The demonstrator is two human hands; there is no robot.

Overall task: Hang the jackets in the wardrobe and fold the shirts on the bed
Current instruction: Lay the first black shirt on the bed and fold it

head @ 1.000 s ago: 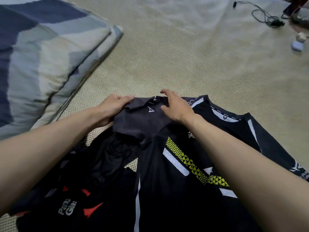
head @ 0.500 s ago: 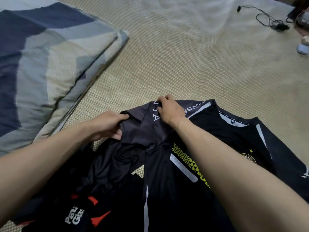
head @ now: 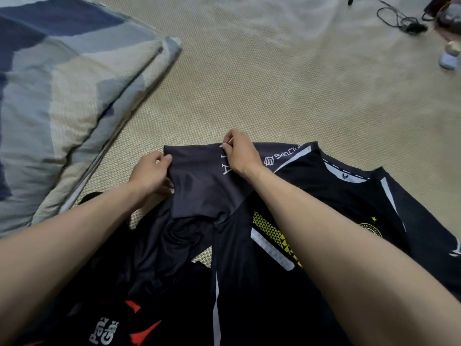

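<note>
Now: left hand (head: 149, 172) and right hand (head: 239, 152) both pinch top hem of dark grey sleeve (head: 204, 181) on black yellow-patterned jersey shirt (head: 344, 196), spread flat on beige woven bed mat (head: 274, 83). Fold barely begun; black red-marked shirt (head: 119, 328) crumpled, waiting. Jackets, wardrobe unseen.

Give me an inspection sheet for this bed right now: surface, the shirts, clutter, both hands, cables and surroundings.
Surface: beige woven bed mat, bare in the middle.
Job's things: black jersey with yellow-green pattern lies spread, not yet folded; its grey sleeve is lifted. Dark shirt with red and white print lies crumpled at the near left.
Clutter: small white object at the far right, too blurred to identify.
Hands: left hand grips the sleeve's left edge; right hand pinches its top edge.
Cables: black cable coiled at the far right.
Surroundings: folded blue and grey quilt on the left.
</note>
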